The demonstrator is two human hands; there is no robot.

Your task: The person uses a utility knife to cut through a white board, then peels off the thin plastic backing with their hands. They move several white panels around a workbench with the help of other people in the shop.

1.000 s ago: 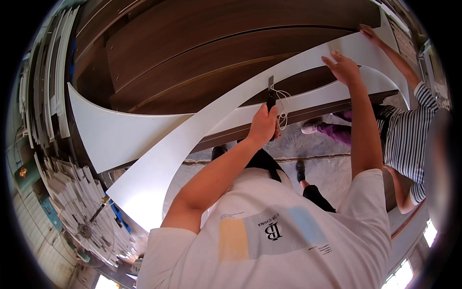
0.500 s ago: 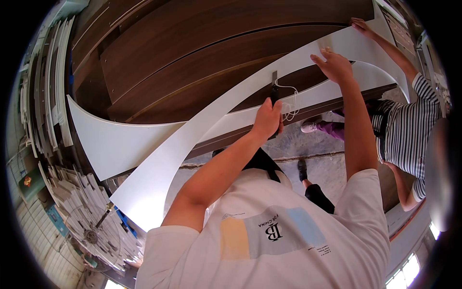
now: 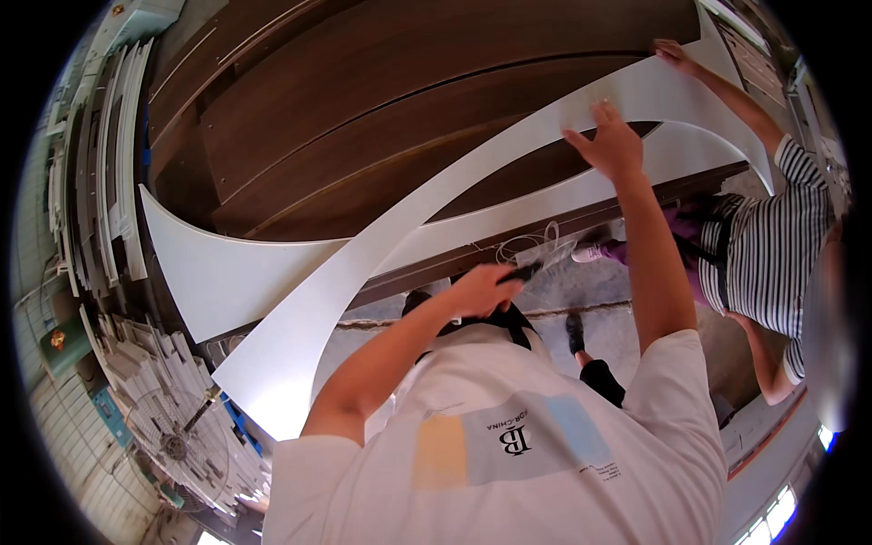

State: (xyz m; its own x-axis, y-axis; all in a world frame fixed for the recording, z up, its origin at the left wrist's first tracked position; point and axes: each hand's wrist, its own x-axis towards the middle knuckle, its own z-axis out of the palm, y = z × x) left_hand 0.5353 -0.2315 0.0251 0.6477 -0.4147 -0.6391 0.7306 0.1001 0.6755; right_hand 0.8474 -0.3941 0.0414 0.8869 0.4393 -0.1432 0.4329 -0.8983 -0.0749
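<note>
My left hand (image 3: 477, 292) is closed round the black handle of a flat-bladed scraper (image 3: 525, 272), low in front of my body. Its blade is smeared by motion and points up to the right. A thin curly white strip (image 3: 518, 243) hangs loosely near the blade. A long curved white panel (image 3: 495, 150) crosses the view from lower left to upper right. Above its inner edge, my right hand (image 3: 613, 145) has its fingers spread, the tips blurred; I cannot tell whether they touch the panel. A co-worker's hand (image 3: 674, 54) rests at the panel's far end.
Beneath lie a second white curved panel (image 3: 218, 272) and several dark brown boards (image 3: 363, 118). The co-worker in a striped shirt (image 3: 777, 241) stands at the right. Stacked strips (image 3: 113, 163) and offcuts, with a wire fan (image 3: 173, 443), fill the left side.
My left hand has drawn the scraper down and away from the panel's inner edge, toward my body. My right hand has shifted slightly left along the panel.
</note>
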